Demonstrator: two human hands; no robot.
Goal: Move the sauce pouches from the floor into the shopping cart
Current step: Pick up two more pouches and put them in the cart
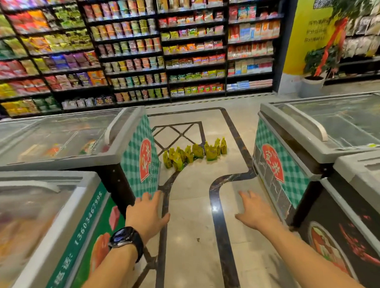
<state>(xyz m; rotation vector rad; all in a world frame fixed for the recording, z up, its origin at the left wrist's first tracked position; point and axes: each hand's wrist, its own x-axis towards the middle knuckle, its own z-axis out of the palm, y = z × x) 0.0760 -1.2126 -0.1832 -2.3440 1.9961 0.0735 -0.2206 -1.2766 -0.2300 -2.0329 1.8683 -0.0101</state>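
Back wall: tall dark shelves (pixel 137 48) packed with bright packets, blurred.

Chest freezers on both sides, a left bank (pixel 54 139) and a right bank (pixel 336 120). Sliding glass lids, grey rims, green-checked end panels. They form a narrow aisle.

Floor (pixel 196 263): polished pale stone with dark inlaid bands. Glossy, probably slick.

Sauce pouches (pixel 194 153): a loose cluster of yellow-green stand-up packs on the floor at the far end of the aisle, between the two freezer ends. Most are upright and crowded, some touching. Spouted or pinched tops, as far as can be told. No shopping cart in view.

Handling, by judgement: soft film, liquid-filled, so moderately heavy for their size and liable to sag or slip if squeezed at the belly. Best taken by the stiffer top seam or neck, or gathered several at once from below. They tip easily.

Left hand (pixel 147 213) and right hand (pixel 255 208): both stretched forward, palms down, fingers spread, holding nothing, well short of the pouches.

Dark watch (pixel 125 238) on the left wrist.
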